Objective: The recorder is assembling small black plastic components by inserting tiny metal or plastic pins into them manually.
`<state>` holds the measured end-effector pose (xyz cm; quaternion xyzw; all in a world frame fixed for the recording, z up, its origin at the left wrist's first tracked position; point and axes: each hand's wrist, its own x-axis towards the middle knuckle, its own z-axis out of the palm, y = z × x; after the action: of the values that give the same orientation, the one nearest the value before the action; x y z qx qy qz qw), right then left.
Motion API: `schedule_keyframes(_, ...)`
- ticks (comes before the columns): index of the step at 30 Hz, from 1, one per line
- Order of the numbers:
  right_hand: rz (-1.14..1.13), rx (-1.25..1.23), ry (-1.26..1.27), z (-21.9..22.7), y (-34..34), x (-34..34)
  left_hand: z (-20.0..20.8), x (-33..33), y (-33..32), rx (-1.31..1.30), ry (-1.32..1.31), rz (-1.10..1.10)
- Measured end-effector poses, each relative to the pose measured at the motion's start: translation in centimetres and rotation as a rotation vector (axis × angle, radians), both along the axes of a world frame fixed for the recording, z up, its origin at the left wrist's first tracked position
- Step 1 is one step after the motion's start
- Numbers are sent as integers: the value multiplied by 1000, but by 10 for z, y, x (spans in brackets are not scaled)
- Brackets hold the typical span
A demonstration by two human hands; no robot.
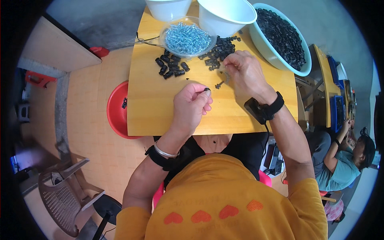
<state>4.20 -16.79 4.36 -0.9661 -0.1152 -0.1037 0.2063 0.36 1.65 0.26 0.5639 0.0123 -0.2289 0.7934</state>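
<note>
Hands met us first in the head view: our left hand [191,105] hovered over the yellow wooden table [156,108], curled, with thumb and forefinger pinching a small black piece [207,89] at their tips. Our right hand [245,71] sat just beyond it, fingers bent and closed on a small pale part [226,75] that we could not make out clearly. A black screw-like bit [219,85] lay on the table between the two hands, just below the right fingers.

Farther up the table we saw a small cluster of black cylindrical parts [171,66], set apart to the left, and a looser heap of black clips [220,50] just above the right hand. A clear shallow dish of silvery screws [187,39] stood between these two piles and touched a white bowl [226,15] behind it. A second white bowl [168,8] stood at the table's far edge. A pale blue basin [280,60], heaped with black parts, rested on the right corner.

A black strap with a small black device [260,109] circled our right wrist, and a black band and a silver bangle [165,153] circled the left. A red basin [117,110] sat on the floor at the table's left edge, and a grey plastic chair [66,196] stood lower left. Another person in a teal shirt [340,170] sat at the right rim.
</note>
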Motion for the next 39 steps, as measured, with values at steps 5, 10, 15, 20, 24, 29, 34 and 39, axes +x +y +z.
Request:
schedule_keyframes(5,1,-127,77,-18,0,21,0,4,5,-46,34,-23)
schedule_keyframes(10,-12,-160,134,-22,2,28,-2,7,6,-66,48,-49)
schedule_keyframes(15,-20,-171,138,-19,3,27,-3,8,7,-84,34,-60)
schedule_keyframes(20,-61,854,408,14,17,-13,7,0,9,-109,27,-58)
schedule_keyframes(24,-46,1091,362,26,26,-56,28,-11,0,-167,26,-90)
schedule_keyframes(29,-108,1273,233,27,33,-85,38,-27,-9,-172,0,-106)
schedule_keyframes(34,-31,1176,198,20,25,-96,42,-36,-15,-171,-33,-62)
schedule_keyframes(39,-51,1221,246,19,20,-102,43,-38,-17,-210,-1,-72)
